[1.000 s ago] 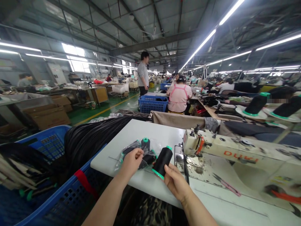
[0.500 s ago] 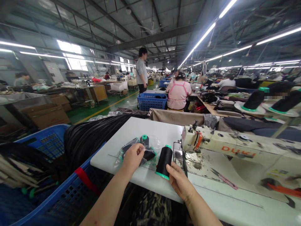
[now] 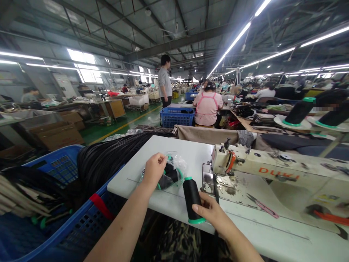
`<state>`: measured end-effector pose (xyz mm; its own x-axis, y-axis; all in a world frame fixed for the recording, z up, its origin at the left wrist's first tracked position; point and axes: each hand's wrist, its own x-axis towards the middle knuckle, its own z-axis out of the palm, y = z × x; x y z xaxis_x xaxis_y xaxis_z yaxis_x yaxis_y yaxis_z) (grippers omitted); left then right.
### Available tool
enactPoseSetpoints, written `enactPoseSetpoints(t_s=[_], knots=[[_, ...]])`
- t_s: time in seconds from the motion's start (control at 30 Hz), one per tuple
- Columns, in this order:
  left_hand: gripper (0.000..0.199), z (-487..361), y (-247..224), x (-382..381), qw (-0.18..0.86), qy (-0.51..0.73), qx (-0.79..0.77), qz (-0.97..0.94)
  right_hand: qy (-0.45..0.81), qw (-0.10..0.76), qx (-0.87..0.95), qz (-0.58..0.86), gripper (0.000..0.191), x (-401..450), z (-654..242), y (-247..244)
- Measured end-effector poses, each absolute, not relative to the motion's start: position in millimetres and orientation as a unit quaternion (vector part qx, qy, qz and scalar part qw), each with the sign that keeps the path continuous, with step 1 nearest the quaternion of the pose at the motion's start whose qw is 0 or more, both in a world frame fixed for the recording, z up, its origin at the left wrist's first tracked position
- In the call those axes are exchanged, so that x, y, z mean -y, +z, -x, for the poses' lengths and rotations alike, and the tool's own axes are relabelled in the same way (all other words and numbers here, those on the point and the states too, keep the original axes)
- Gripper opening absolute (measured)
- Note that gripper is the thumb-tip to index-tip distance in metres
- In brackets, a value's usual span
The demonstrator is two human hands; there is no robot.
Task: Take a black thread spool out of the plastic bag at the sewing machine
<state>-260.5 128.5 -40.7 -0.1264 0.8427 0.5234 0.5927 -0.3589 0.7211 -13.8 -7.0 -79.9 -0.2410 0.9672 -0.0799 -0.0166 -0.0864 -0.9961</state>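
My right hand [image 3: 211, 209] is wrapped round a large cone of black thread [image 3: 192, 199] with a green top and base, held over the front edge of the white sewing table [image 3: 234, 214]. My left hand [image 3: 156, 168] pinches the upper edge of a clear plastic bag [image 3: 178, 162] resting on the table. Inside the bag lie several black thread spools [image 3: 170, 173] with green ends. To the right of the bag stands a sewing machine [image 3: 261, 165], its needle area beside the held cone.
Pink-handled snips [image 3: 263, 206] lie on the machine bed. A blue basket [image 3: 89, 214] with black strips [image 3: 106, 158] is at the left. More thread cones [image 3: 300, 111] stand at the right. A person in pink [image 3: 207, 107] sits ahead; another in grey [image 3: 165, 83] stands.
My left hand has risen slightly, lifting the bag's edge, and the spools inside have shifted together. The cone in my right hand has moved down and nearer, and now leans the other way.
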Motion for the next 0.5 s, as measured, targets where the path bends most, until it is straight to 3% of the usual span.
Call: enactPoseSetpoints(t_s=[0.33,0.5], knots=[[0.007,253,-42,-111,0.143,0.515,-0.510,-0.674,0.538,0.515,0.488,0.456,0.062,5,7,-102],[0.019,254,-43,-100,0.140,0.532,-0.492,-0.674,0.439,0.509,0.541,0.506,0.078,-14,1,-125]])
